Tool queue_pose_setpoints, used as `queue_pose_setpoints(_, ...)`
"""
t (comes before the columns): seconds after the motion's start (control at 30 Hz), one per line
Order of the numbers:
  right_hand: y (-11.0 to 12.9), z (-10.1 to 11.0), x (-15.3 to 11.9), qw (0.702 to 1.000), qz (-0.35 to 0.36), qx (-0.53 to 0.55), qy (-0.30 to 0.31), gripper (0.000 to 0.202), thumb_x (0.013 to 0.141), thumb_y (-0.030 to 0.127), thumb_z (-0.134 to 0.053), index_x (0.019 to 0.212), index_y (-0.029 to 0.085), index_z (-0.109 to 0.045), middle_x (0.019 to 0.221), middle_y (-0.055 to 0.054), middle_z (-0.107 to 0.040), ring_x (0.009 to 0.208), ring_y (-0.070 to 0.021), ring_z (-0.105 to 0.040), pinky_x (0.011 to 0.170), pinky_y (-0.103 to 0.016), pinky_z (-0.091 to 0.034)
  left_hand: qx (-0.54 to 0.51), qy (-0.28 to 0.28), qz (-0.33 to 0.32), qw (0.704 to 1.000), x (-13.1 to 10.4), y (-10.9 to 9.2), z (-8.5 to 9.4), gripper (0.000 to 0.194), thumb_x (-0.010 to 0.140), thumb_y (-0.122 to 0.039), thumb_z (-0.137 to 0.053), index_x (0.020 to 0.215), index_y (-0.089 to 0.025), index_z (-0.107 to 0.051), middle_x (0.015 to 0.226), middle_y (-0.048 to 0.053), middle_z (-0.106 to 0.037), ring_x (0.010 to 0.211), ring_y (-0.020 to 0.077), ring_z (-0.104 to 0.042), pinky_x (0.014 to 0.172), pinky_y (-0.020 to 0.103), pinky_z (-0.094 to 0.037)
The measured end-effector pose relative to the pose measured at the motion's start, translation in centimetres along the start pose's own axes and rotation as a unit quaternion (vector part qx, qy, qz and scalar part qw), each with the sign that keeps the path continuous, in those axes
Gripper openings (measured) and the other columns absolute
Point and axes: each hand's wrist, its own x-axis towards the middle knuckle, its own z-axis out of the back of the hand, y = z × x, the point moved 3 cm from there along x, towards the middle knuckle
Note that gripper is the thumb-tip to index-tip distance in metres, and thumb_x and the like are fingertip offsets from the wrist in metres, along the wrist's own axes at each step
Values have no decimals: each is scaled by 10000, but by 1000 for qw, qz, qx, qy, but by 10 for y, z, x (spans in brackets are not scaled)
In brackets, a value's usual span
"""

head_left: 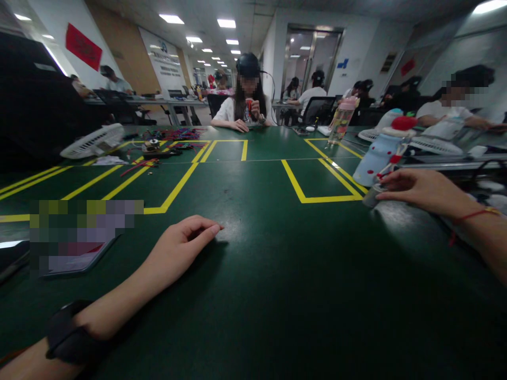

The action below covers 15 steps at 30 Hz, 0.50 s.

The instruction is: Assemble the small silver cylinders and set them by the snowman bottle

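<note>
My left hand (188,237) rests on the green table (253,295), its fingers curled together with the thumb against them; nothing shows in the grasp. At the right, my right hand (422,190) pinches a small grey cylinder (371,196) between thumb and fingers, low over the tabletop. Its exact kind is unclear. Just behind it stands a light blue bottle (374,158) with a red top and a red-and-white strap hanging down its side. Whether cylinder and bottle touch, I cannot tell.
Yellow tape (332,200) marks rectangles on the table. Left lie a white fan (95,141), bundled wires (178,135) and a partly blurred flat item (85,258). A clear bottle (341,121) stands at the back right. Opposite sits a person (247,100) holding a red item.
</note>
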Motion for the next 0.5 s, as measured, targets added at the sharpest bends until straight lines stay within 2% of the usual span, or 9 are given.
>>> queue_pose_setpoints(0.13,2,-5,-2,999,13,-15,-40,361,643,363,-749,908,133,-664,968,-126,-680,864,-170,-632,827,-278,-450,3,2,3,1000,0,1,-1,338,857,-522,-520,945,-249,-698,913,28,-710,807,218,-631,707,322,-459)
queue_pose_setpoints(0.23,28,-14,-11,993,45,41,-97,396,619,341,-772,928,116,-666,933,-121,-686,806,-169,-643,794,-285,-492,-6,9,0,1000,2,1,-2,325,866,-514,-521,948,-249,-691,925,21,-703,843,216,-633,740,324,-453)
queue_pose_setpoints(0.33,86,-40,-39,969,162,156,-103,383,662,330,-754,974,136,-649,963,-101,-677,808,-164,-650,792,-296,-531,-7,12,1,1000,3,1,-3,322,866,-518,-523,940,-250,-686,925,18,-699,861,217,-632,755,326,-449)
queue_pose_setpoints(0.43,155,-72,-80,925,307,216,-58,275,720,279,-706,968,193,-624,1018,-60,-651,906,-163,-632,815,-304,-536,2,9,4,1000,2,2,-2,335,864,-530,-518,938,-249,-684,903,18,-697,833,217,-632,737,325,-449)
queue_pose_setpoints(0.5,188,-91,-105,904,361,227,-17,238,750,246,-669,979,214,-610,1000,-42,-646,911,-150,-619,817,-302,-526,5,9,5,1000,2,2,-2,344,862,-536,-515,943,-249,-685,903,21,-699,824,219,-632,728,325,-451)
